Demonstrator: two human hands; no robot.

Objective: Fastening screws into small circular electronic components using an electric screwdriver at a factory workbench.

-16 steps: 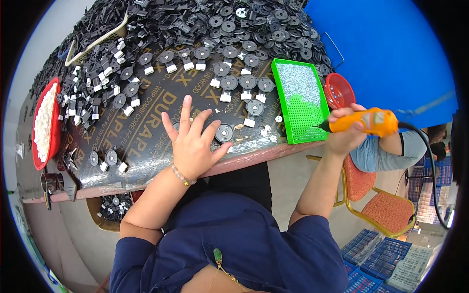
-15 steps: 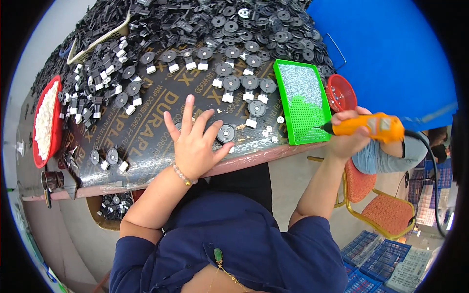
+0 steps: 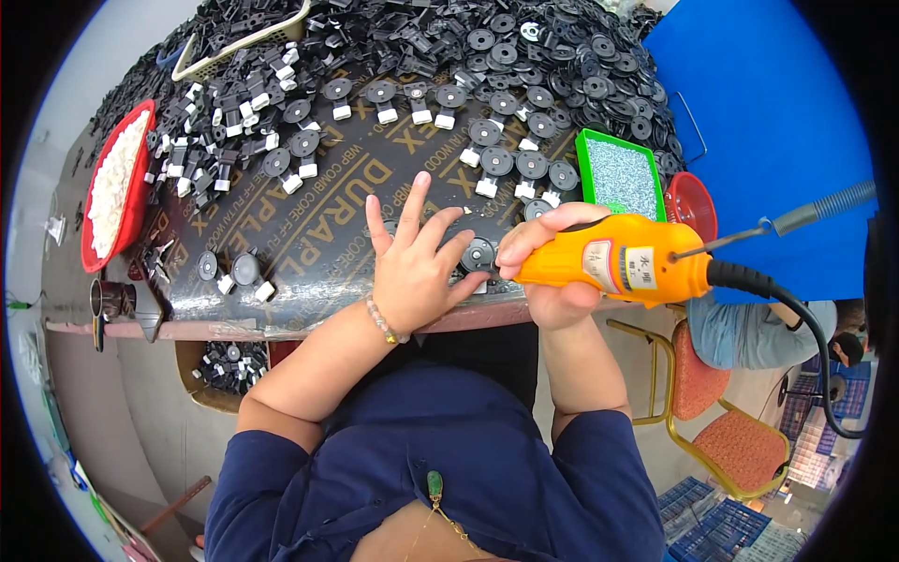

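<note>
My right hand (image 3: 551,298) is wrapped round an orange electric screwdriver (image 3: 609,260), which lies almost level and points left. Its bit is hidden behind the fingers. Just left of its front end is a black round disc part (image 3: 478,254) on the table. My left hand (image 3: 412,272) has its fingers spread over the tabletop, with thumb and index finger at that disc's left edge; whether they press on it I cannot tell. Beyond the hands stand rows of black discs joined to white-ended pieces (image 3: 496,161). A green perforated tray (image 3: 587,169) of small silvery screws is partly covered by the screwdriver.
A heap of black parts (image 3: 412,42) fills the table's far side, with a cream basket (image 3: 201,67) in it. At the left stands a red tray (image 3: 140,201) of white pieces. A red bowl (image 3: 691,201) is beside the green tray. A black cable (image 3: 813,328) trails from the screwdriver.
My right hand has brought the screwdriver left, from over the green tray to beside the disc near my left hand. The view has shifted; my left hand stays spread by the disc.
</note>
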